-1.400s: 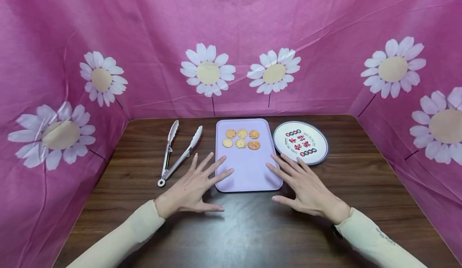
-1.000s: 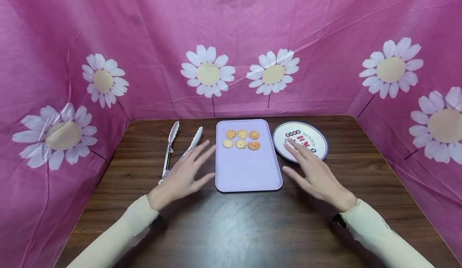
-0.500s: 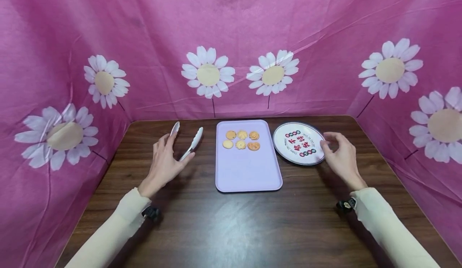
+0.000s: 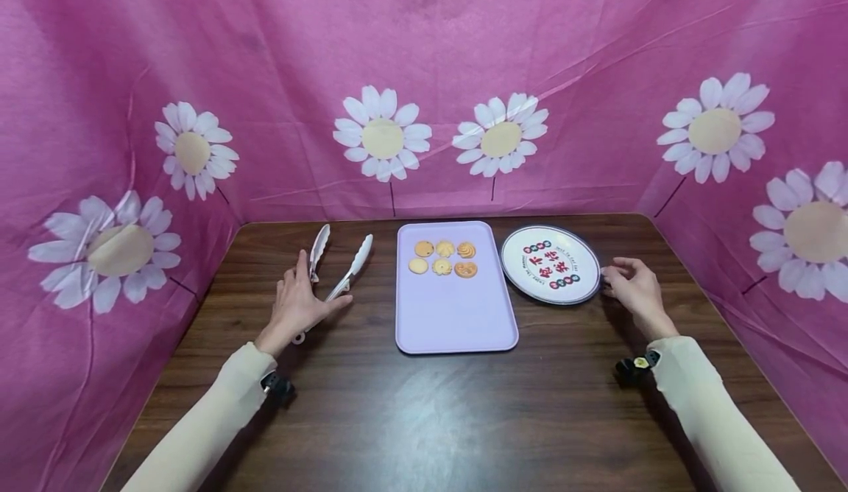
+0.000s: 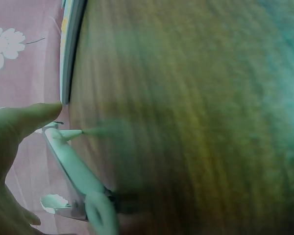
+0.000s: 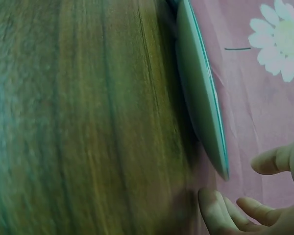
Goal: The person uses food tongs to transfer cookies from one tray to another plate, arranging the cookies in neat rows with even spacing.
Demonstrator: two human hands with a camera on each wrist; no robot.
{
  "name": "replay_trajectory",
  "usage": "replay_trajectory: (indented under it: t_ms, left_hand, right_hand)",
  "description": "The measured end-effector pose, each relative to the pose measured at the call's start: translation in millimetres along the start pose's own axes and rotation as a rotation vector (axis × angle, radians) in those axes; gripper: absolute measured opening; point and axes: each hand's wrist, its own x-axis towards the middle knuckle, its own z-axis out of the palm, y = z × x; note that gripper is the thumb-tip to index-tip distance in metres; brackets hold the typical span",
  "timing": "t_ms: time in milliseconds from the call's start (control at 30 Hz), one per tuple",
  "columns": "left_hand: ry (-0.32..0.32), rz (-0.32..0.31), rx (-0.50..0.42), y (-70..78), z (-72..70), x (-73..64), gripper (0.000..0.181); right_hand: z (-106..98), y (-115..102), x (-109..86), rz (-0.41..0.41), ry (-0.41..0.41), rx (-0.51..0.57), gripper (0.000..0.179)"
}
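Note:
My left hand (image 4: 294, 304) hovers over the metal tongs (image 4: 355, 260), thumb and fingers spread on either side of their spread arms. In the left wrist view the thumb (image 5: 32, 117) stretches out straight beside the tongs (image 5: 78, 169), with a gap to them. At the outer right rim of the white plate (image 4: 515, 264) is my right hand (image 4: 636, 293). Seen from the right wrist, its thumb (image 6: 269, 161) and fingers (image 6: 215, 208) are bent and apart, just off the end of the plate (image 6: 201, 93). Red lettering marks the plate's face.
Between the hands lies a lilac tray (image 4: 457, 319) with several cookies (image 4: 442, 266) in two rows on its far half. The plate lies close by the tray's right edge. A wooden table (image 4: 424, 418) bears everything; a pink flowered cloth (image 4: 437, 35) rises behind its back edge.
From over the tray, my hands have moved apart: the left to the tongs, the right past the plate to its outer rim, then slightly off it. Tongs, tray and plate have stayed put.

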Motion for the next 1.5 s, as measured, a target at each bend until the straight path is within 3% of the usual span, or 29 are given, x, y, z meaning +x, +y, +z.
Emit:
replay_trajectory:
  t_ms: [167,500,900,1067,1333,1500]
  left_hand:
    - [0.016,0.028,-0.012,-2.9,3.6,3.4,0.134]
    - [0.028,0.072,-0.049,-7.1,4.5,7.5,0.105]
    - [0.013,0.068,-0.083,-8.8,1.5,10.9,0.100]
    - [0.031,0.070,-0.105,-7.5,1.7,10.5,0.094]
    - [0.056,0.072,-0.135,-10.1,4.0,10.5,0.084]
    - [0.062,0.113,-0.166,-11.6,2.8,11.2,0.082]
  right_hand:
    - [1.8,3.3,3.3,0.028,-0.062,0.137,0.061]
    - [2.7,4.6,5.3,0.071,-0.162,0.206,0.065]
    - [2.0,5.0,4.1,0.049,-0.196,0.271,0.065]
    - [1.1,3.1,3.6,0.057,-0.197,0.265,0.065]
    - [1.4,2.3,1.6,0.059,-0.198,0.358,0.065]
    - [0.9,3.2,1.2,0.062,-0.200,0.377,0.065]
